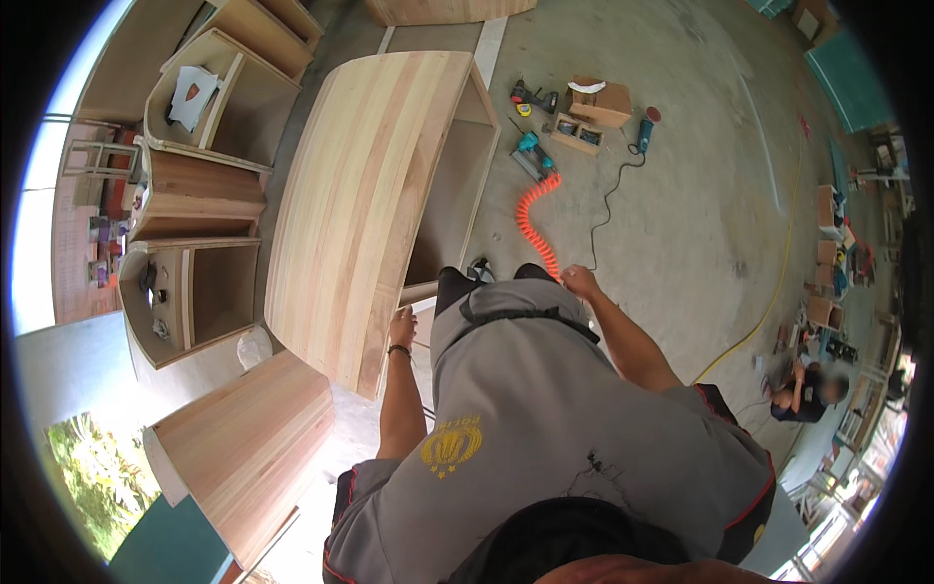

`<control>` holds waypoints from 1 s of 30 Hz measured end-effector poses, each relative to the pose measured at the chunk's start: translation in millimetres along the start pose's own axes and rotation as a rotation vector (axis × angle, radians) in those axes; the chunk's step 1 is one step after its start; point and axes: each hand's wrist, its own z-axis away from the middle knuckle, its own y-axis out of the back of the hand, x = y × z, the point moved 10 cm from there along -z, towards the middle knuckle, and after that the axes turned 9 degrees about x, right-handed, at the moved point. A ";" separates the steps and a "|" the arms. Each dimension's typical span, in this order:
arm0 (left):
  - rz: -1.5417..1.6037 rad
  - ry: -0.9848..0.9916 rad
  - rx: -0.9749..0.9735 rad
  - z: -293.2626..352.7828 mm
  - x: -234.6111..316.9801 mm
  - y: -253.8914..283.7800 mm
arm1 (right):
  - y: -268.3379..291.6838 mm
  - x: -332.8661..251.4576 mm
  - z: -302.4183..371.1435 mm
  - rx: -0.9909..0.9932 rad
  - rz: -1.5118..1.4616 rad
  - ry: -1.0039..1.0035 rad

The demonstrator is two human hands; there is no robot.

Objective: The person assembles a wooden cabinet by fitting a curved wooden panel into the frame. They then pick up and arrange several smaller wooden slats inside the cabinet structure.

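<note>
one wooden cabinet (341, 209), long axis fore-and-aft, open side rightward

The floor (696, 263) is gray concrete with a long pale streak on it. On the left, wooden cabinets (222, 297) stand in a row, some with their open sides showing. Behind them is a pinkish wall (70, 277). Bright white daylight shines in along the left edge, and green leaves (97, 457) show outside. A big teal panel (851, 78) sits at the far right.
</note>
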 end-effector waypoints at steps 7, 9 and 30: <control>-0.063 -0.159 -0.093 113.2 -33.6 -41.8 | -3.3 48.1 22.4 -0.154 0.084 -0.066; -0.016 -0.006 -0.049 145.7 -69.8 -32.4 | -7.1 65.2 36.5 -0.205 0.122 -0.105; 0.426 0.319 0.201 275.8 -402.1 137.6 | -164.9 -28.4 84.9 -0.149 0.537 0.464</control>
